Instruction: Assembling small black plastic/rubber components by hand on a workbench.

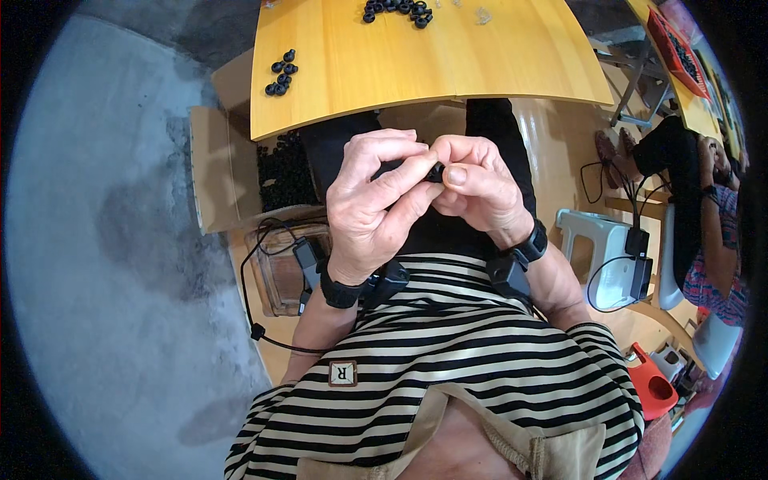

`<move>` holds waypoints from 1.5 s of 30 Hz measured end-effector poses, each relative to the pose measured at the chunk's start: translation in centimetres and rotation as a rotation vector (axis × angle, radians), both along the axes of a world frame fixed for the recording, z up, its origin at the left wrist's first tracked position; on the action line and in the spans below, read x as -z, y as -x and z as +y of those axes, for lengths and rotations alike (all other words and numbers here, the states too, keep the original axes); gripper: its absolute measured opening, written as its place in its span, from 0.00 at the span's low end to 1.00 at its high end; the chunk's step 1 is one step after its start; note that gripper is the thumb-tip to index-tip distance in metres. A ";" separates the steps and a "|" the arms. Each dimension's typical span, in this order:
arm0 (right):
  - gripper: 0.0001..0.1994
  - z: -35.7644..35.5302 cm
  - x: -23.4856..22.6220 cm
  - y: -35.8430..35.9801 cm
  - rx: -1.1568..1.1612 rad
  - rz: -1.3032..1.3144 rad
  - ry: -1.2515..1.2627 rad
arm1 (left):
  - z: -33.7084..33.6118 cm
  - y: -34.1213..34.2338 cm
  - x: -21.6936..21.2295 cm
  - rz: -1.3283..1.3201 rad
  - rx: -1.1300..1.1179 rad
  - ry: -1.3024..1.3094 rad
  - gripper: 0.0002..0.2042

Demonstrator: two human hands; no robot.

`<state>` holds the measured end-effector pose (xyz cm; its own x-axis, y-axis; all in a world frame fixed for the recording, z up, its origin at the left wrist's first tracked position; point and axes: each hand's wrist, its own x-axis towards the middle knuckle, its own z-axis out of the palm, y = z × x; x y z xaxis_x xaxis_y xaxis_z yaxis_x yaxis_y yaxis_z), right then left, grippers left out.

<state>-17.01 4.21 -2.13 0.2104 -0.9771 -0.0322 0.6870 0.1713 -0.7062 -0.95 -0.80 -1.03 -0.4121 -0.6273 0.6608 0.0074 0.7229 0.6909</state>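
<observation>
Held part: a small black ring-like piece sits between the two hands, mostly hidden by fingers, above the lap and below the table edge.
Left hand: fingers curled, thumb and forefinger tips closed on the piece from its left side.
Right hand: fingers folded in, thumb pressed on the piece from its right side.
Hands together: touching at the fingertips.
Wooden table: just beyond the hands.
Near-left cluster: about seven black rings, counted loosely.
Far cluster: roughly ten, partly cut off by the frame.
Cardboard box: on the left beside the knees, holding many black rings, too many to count.
</observation>
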 end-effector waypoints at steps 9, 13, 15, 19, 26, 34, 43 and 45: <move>0.06 0.4 -0.3 -0.1 0.361 0.372 0.100 | 0.2 -0.3 -0.3 -0.032 -0.071 -0.086 0.15; 0.05 0.7 -0.7 -0.4 0.407 0.434 0.134 | 0.4 -0.6 -0.5 -0.036 -0.050 -0.208 0.15; 0.05 0.8 -1.0 -0.4 0.413 0.440 0.150 | 0.4 -0.6 -0.5 -0.024 -0.035 -0.228 0.15; 0.05 0.9 -1.2 -0.5 0.423 0.492 0.169 | 0.1 -0.5 -0.6 -0.040 -0.056 -0.104 0.15; 0.07 0.9 -1.2 -0.6 0.420 0.512 0.198 | 0.1 -0.5 -0.9 -0.043 -0.086 -0.060 0.13; 0.07 0.5 -0.6 0.1 0.244 0.249 0.089 | 0.3 -0.8 -1.2 -0.042 -0.052 -0.136 0.13; 0.06 0.6 -0.7 -0.2 0.282 0.284 0.118 | 0.3 -0.7 -0.8 -0.049 -0.078 -0.099 0.13; 0.06 0.6 -0.5 -0.1 0.306 0.318 0.145 | 0.3 -0.7 -0.8 -0.036 -0.067 -0.127 0.13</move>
<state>-16.86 4.80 -1.61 -0.0867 -0.9919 0.0931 0.4364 -0.1218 -0.8915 -0.27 -0.48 -0.20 -0.3884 -0.7318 0.5600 -0.0647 0.6278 0.7757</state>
